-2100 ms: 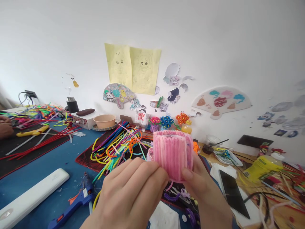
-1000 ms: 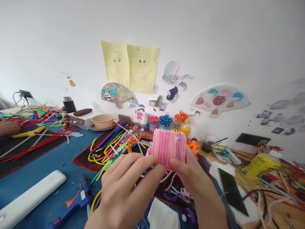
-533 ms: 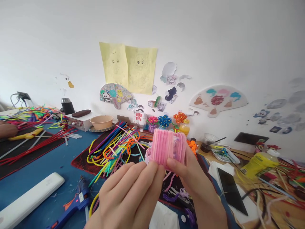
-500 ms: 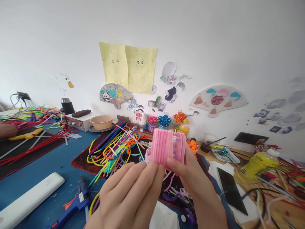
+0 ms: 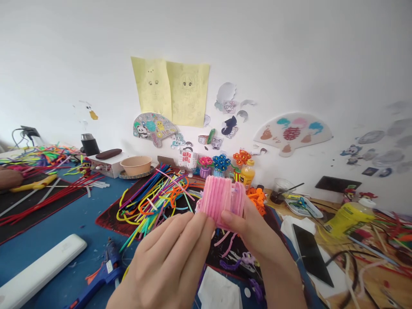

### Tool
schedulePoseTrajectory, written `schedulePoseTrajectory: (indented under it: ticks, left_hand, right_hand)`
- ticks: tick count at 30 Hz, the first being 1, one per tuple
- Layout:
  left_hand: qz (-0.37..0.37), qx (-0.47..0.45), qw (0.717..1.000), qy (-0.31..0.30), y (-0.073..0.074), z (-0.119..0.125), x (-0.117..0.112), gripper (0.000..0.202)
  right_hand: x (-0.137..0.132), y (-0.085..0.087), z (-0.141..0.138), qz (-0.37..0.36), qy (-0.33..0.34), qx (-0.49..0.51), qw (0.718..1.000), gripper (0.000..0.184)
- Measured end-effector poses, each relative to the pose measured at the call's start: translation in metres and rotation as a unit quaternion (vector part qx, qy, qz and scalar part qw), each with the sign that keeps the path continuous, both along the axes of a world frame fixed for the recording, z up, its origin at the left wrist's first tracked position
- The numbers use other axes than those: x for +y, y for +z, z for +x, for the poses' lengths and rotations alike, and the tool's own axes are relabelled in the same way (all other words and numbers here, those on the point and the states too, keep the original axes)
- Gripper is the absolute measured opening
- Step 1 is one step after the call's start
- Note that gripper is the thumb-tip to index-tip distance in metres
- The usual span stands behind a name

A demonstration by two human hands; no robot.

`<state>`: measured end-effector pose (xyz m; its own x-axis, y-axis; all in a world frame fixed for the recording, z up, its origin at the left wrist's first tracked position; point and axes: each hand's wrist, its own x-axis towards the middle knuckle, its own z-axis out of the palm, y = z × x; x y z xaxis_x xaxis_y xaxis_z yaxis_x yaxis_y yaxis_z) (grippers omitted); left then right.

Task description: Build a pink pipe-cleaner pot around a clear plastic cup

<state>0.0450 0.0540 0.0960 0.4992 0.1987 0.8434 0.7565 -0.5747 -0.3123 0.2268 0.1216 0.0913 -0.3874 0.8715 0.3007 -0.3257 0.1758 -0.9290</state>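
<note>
A small cup covered in pink pipe cleaners (image 5: 221,198) is held up in front of me, above the table. My left hand (image 5: 167,266) has its fingers pressed against the cup's lower left side. My right hand (image 5: 257,240) grips the cup's right side, thumb on the front. Loose pink pipe-cleaner ends (image 5: 225,240) hang below the cup.
A heap of coloured pipe cleaners (image 5: 154,197) lies on a dark mat behind my hands. A blue glue gun (image 5: 99,274) and a white bar (image 5: 38,270) lie at lower left. A black phone (image 5: 310,253) and yellow bottle (image 5: 350,216) sit right. Another person's hand (image 5: 9,178) is at far left.
The pink cup has come slightly lower and to the left, and turned a little in my fingers. Both hands kept their hold on it.
</note>
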Motion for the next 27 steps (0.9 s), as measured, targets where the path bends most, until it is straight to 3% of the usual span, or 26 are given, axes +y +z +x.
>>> schedulePoseTrajectory:
  ticks: [9, 14, 17, 27]
  left_hand:
    - [0.012, 0.072, 0.997, -0.005, 0.003, -0.002, -0.003, 0.037]
    - [0.018, 0.115, 0.993, -0.013, 0.001, -0.002, 0.001, 0.036]
    - [0.024, 0.119, 0.992, -0.018, 0.001, -0.001, 0.004, 0.037]
    - [0.014, 0.105, 0.994, -0.039, -0.005, 0.000, 0.009, 0.038]
  right_hand:
    - [0.001, 0.005, 0.001, -0.020, 0.031, -0.030, 0.999, 0.068]
    - [0.002, 0.002, 0.001, 0.006, 0.024, -0.050, 0.998, 0.066]
    - [0.002, 0.002, 0.003, 0.015, -0.002, -0.064, 0.998, 0.063]
    - [0.011, -0.003, 0.012, 0.030, 0.033, -0.088, 0.995, 0.068]
